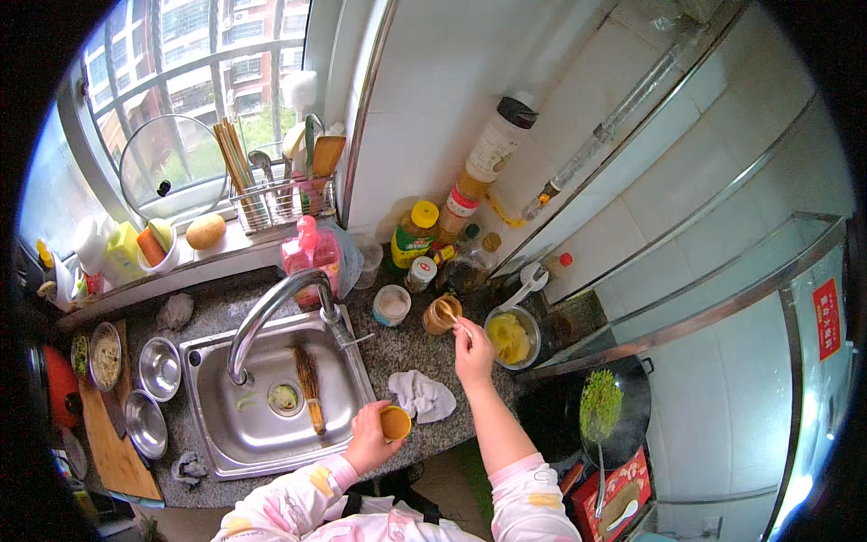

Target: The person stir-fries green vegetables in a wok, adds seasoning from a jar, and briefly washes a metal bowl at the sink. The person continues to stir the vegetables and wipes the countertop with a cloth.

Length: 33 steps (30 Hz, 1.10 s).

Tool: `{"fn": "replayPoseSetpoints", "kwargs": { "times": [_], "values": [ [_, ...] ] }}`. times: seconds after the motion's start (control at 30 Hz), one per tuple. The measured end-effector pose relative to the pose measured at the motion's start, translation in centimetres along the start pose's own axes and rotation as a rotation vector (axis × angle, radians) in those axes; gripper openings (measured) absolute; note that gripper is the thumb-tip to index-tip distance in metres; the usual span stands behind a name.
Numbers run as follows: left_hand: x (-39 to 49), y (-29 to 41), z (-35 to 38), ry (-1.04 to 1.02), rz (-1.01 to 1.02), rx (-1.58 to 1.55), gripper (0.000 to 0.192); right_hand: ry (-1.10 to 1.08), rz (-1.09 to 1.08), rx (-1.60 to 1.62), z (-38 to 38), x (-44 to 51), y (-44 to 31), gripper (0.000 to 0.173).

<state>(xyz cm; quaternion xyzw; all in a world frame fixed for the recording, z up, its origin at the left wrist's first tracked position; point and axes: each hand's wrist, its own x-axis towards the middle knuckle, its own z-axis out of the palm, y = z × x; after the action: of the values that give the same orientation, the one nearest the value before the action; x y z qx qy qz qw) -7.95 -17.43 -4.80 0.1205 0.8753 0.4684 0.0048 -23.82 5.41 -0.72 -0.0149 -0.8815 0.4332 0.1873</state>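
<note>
My left hand (371,437) grips a small round yellow-rimmed container (395,423), orange-brown inside, at the front edge of the counter by the sink. Pinched in my right hand (476,356) is the end of a small light-coloured spoon (452,314), which dips into the mouth of an open jar (437,320). The jar stands upright, brown inside. Left of it is an open jar of white granules (391,305). A metal bowl of yellow fat or paste (511,339) sits just right of my right hand. Between my two hands lies a crumpled white cloth (421,396).
A steel sink (271,454) with an arched faucet (271,305) holds a straw brush (308,386). Bottles (413,237) line the wall. At right, a wok (633,420) contains chopped greens (601,400) and a ladle. Metal bowls (145,423) and a cutting board with a knife (112,447) are at left.
</note>
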Motion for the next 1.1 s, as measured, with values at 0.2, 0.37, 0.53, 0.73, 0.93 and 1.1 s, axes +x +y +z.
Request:
{"fn": "replayPoseSetpoints", "kwargs": {
  "times": [0.2,0.37,0.53,0.73,0.93,1.1],
  "values": [
    [1.0,0.7,0.7,-0.051,-0.028,-0.024,0.081,-0.109,0.516,0.567,9.2,1.7,1.1,0.041],
    [0.8,-0.1,0.5,-0.011,-0.05,-0.023,0.08,0.033,0.562,0.533,7.7,-1.5,-0.8,0.035],
    [4.1,0.7,1.8,0.056,0.011,-0.116,0.086,-0.451,0.559,0.39,-1.8,-5.9,0.7,0.042],
    [10.3,4.6,3.7,-0.032,0.003,-0.474,0.091,-0.519,0.805,1.353,-5.2,-8.8,-1.3,0.074],
    [15.3,3.2,6.6,-0.001,-0.004,-0.404,0.096,-0.274,0.571,0.814,-4.2,-2.9,3.9,0.067],
    [18.4,-0.6,10.4,0.019,-0.186,-0.14,0.099,-0.45,-0.167,-0.576,-3.5,6.2,-0.6,0.077]
  ]
}}
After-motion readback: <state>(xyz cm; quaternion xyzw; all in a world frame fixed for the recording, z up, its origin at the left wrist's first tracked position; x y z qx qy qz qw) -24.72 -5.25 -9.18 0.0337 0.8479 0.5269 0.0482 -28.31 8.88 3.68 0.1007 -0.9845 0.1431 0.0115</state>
